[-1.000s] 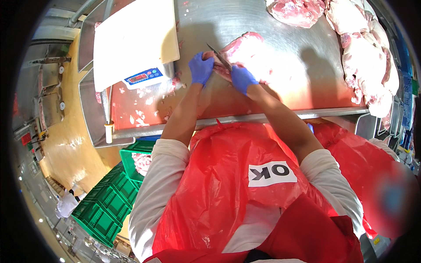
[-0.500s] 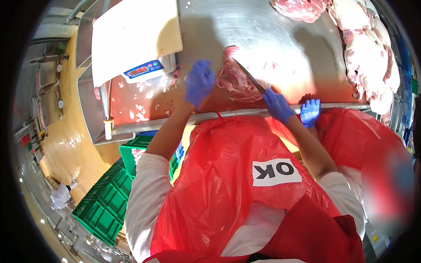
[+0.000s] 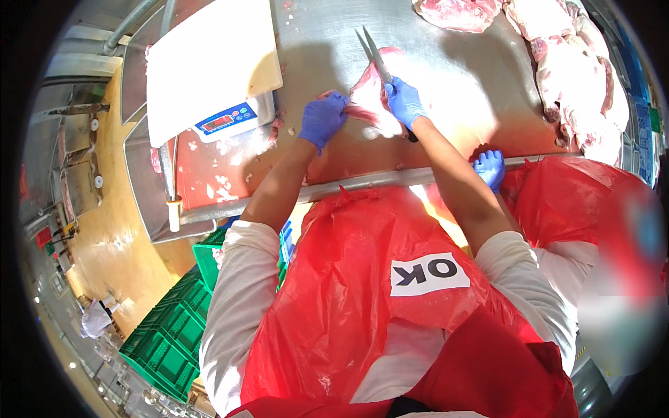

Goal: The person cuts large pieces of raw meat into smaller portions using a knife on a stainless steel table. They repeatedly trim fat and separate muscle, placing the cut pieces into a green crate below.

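On the stainless steel table (image 3: 453,90), near its front edge, lies a pink slab of raw meat (image 3: 367,97), and both of the person's hands in blue disposable gloves work on it. The left hand (image 3: 322,120) rests on the slab's left end, its fingers (image 3: 337,103) curled and pinching the edge of the meat. The right hand (image 3: 405,103) sits on the slab's right side with its fingers wrapped tight round the dark handle of a long narrow steel knife (image 3: 374,54), whose blade points away from the person, up and to the left, lying over the top of the meat. Left of the slab, a white electronic scale with a blue display panel (image 3: 209,76) stands on the table, and small pale scraps of fat (image 3: 223,146) are scattered over the reddish surface in front of it. Further back and to the right, a heap of large pale pink meat cuts (image 3: 571,63) lies along the table's far side. Another person's blue-gloved hand (image 3: 489,167) touches the front rim of the table just right of the wearer's right forearm. Below, the wearer's red plastic apron (image 3: 362,292) covers white sleeves, and green plastic crates (image 3: 174,334) stand on the floor at the lower left.
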The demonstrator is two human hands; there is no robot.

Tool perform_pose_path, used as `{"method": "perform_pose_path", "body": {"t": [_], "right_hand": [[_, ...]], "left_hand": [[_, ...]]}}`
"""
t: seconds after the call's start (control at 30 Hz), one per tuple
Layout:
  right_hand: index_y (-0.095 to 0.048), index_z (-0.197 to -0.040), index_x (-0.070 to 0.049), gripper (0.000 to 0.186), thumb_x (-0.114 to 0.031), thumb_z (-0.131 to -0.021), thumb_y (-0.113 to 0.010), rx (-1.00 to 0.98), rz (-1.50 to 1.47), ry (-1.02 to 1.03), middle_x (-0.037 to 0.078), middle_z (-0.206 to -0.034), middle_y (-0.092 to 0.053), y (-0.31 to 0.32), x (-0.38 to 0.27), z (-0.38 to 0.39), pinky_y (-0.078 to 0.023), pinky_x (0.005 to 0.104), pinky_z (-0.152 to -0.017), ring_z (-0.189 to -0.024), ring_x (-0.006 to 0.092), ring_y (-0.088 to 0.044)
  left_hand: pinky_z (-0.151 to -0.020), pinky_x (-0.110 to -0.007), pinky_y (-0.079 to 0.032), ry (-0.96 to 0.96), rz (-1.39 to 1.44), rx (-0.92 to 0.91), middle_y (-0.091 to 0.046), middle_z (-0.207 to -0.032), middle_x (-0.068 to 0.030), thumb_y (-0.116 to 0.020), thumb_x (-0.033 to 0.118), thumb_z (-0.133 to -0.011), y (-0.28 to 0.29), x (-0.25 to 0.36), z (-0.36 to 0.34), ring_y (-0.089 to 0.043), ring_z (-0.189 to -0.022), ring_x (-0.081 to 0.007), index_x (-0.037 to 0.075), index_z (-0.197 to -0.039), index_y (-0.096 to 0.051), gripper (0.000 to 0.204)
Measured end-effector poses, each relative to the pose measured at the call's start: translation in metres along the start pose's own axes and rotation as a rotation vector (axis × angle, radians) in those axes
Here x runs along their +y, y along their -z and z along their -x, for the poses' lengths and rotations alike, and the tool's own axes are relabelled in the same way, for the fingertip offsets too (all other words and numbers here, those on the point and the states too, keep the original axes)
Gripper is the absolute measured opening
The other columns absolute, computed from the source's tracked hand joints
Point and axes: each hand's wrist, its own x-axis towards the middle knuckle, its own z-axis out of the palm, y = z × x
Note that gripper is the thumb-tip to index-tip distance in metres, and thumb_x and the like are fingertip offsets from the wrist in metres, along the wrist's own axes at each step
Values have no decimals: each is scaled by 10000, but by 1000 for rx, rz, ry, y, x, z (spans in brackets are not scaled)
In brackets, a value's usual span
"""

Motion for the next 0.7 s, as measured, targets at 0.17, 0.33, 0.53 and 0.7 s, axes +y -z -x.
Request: {"method": "perform_pose_path", "body": {"t": [0.17,0.33,0.53,0.7], "right_hand": [[-619,-1059,-17,226,-195,-941,-544,-190,92,292,276,-1039,-648,-2,28,27,-515,494,-799,-932,450,-641],[-630,-1118,-15,249,-131,-914,-547,-124,220,341,268,-1087,-648,-24,23,34,-520,475,-864,-989,432,-642],[-634,-1101,-21,237,-98,-898,-538,-190,309,337,257,-1060,-657,-8,18,30,-521,471,-871,-998,432,-640],[-621,-1060,-27,207,-67,-875,-536,-243,362,211,257,-1007,-661,-26,39,44,-518,493,-875,-994,422,-647]], "left_hand": [[-755,-433,-559,-76,-97,29,-651,-926,-95,-613,153,-794,4,3,2,-664,-924,-303,139,-960,-652,171],[-752,-419,-573,-122,-216,17,-641,-922,-92,-631,159,-786,-6,-4,6,-653,-999,-299,140,-931,-630,146],[-750,-412,-580,-131,-312,34,-637,-954,-86,-656,157,-774,-10,-21,-1,-645,-1071,-297,136,-912,-607,148],[-743,-392,-582,-155,-247,186,-648,-909,-86,-659,136,-779,-9,-22,-5,-682,-927,-284,127,-876,-621,105]]}}
